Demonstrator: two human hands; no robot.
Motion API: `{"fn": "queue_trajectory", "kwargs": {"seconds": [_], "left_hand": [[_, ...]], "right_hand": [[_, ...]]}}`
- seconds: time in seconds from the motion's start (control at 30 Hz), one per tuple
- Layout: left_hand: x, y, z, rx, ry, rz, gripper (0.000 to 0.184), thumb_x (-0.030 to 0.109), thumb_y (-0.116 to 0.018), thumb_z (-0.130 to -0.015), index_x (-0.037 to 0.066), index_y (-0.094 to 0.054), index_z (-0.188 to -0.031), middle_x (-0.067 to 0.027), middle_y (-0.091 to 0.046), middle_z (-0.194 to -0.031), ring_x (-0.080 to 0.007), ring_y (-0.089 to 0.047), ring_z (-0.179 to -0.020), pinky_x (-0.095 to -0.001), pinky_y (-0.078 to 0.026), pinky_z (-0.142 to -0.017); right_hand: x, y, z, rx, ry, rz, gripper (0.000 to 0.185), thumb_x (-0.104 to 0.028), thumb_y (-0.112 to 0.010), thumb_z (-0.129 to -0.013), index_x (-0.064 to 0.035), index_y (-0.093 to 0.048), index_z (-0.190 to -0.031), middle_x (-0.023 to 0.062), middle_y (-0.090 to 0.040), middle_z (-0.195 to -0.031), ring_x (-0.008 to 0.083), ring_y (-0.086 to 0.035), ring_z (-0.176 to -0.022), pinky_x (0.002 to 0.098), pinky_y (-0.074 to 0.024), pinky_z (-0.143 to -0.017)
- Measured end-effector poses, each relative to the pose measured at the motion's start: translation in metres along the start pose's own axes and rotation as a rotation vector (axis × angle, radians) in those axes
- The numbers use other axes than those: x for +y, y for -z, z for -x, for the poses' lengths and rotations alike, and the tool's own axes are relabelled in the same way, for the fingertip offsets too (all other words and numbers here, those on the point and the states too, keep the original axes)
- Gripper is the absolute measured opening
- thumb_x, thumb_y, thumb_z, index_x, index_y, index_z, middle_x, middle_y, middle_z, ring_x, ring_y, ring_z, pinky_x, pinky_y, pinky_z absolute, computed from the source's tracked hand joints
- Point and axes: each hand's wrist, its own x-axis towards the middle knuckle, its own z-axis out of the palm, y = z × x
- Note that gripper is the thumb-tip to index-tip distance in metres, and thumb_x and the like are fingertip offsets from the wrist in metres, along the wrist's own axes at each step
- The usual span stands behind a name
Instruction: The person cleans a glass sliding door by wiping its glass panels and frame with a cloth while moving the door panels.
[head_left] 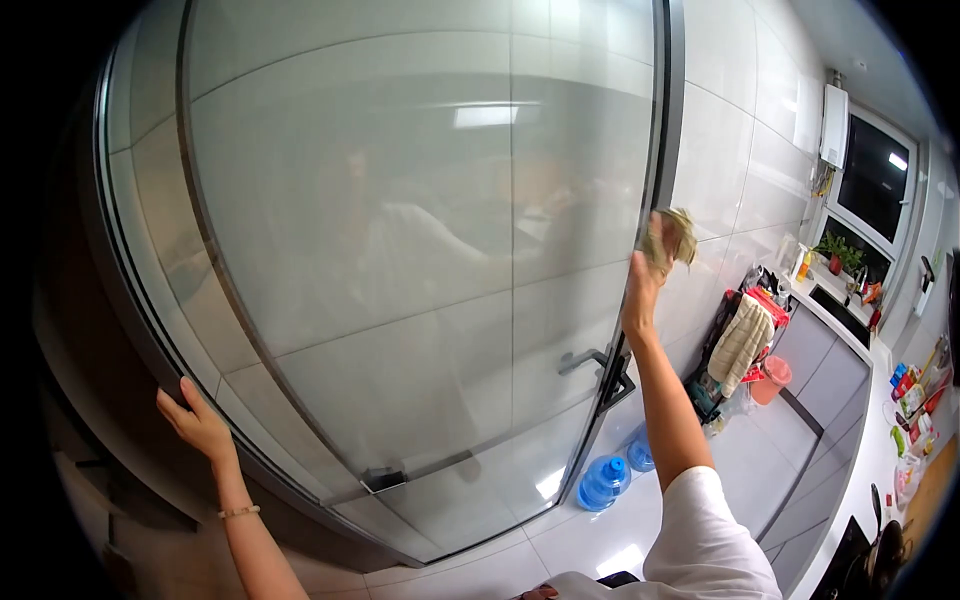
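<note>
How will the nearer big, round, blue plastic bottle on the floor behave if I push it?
The bottle may slide, since the white floor tiles look smooth and shiny. It seems upright, so a push high up might tip it; its round body would then probably roll.

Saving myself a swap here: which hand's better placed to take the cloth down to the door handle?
Right, I'd say: your right hand holds the cloth above the door handle; your left hand is across by the dark frame.
</note>
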Motion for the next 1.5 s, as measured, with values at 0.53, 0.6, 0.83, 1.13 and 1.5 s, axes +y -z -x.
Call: {"fn": "queue_trajectory", "kwargs": {"seconds": [0.53, 0.6, 0.83, 1.13, 1.5], "left_hand": [[-0.032, 0.000, 0.005, 0.000, 0.125, -0.148, 0.055, 0.036, -0.045, -0.090, -0.010, -0.041, -0.120, -0.0270, -0.044, -0.123, -0.0368, -0.042, -0.114, -0.0365, -0.033, -0.095], [-0.031, 0.002, 0.005, -0.006, 0.120, -0.161, 0.056, 0.037, -0.045, -0.090, -0.011, -0.041, -0.120, -0.0269, -0.044, -0.122, -0.0368, -0.042, -0.114, -0.0366, -0.033, -0.095], [-0.029, 0.001, 0.005, 0.035, 0.126, -0.245, 0.057, 0.039, -0.043, -0.091, -0.011, -0.041, -0.120, -0.0266, -0.045, -0.122, -0.0366, -0.044, -0.112, -0.0367, -0.034, -0.094], [-0.026, 0.001, 0.005, 0.025, 0.132, -0.226, 0.055, 0.037, -0.042, -0.092, -0.010, -0.042, -0.118, -0.0266, -0.047, -0.119, -0.0367, -0.045, -0.110, -0.0367, -0.035, -0.092], [-0.021, 0.000, 0.005, 0.030, 0.136, -0.255, 0.058, 0.039, -0.041, -0.091, -0.012, -0.041, -0.118, -0.0291, -0.044, -0.121, -0.0384, -0.043, -0.112, -0.0375, -0.034, -0.094]], "right_hand": [[0.063, -0.008, -0.053, -0.021, 0.460, 0.275, 0.038, -0.008, -0.061, -0.071, -0.0014, -0.044, -0.104, 0.0192, -0.043, -0.111, 0.0350, -0.034, -0.108, 0.0468, -0.0244, -0.092], [0.058, -0.013, -0.056, 0.121, 0.446, 0.042, 0.040, -0.007, -0.062, -0.070, -0.0017, -0.043, -0.105, 0.0196, -0.038, -0.118, 0.0355, -0.033, -0.109, 0.0469, -0.0252, -0.092], [0.056, -0.014, -0.048, -0.077, 0.413, 0.441, 0.066, -0.051, -0.039, -0.081, -0.0020, -0.036, -0.126, 0.0239, -0.014, -0.141, 0.0317, -0.012, -0.128, 0.0487, 0.0047, -0.100], [0.060, -0.016, -0.046, -0.206, 0.442, 0.400, 0.072, -0.048, -0.038, -0.083, 0.0049, -0.029, -0.131, 0.0248, -0.018, -0.140, 0.0358, -0.009, -0.132, 0.0477, 0.0030, -0.105], [0.040, -0.029, -0.038, -0.076, 0.349, 0.172, 0.049, -0.023, -0.028, -0.090, 0.0045, -0.033, -0.131, 0.0226, -0.028, -0.138, 0.0313, -0.017, -0.133, 0.0429, 0.0027, -0.106]]}}
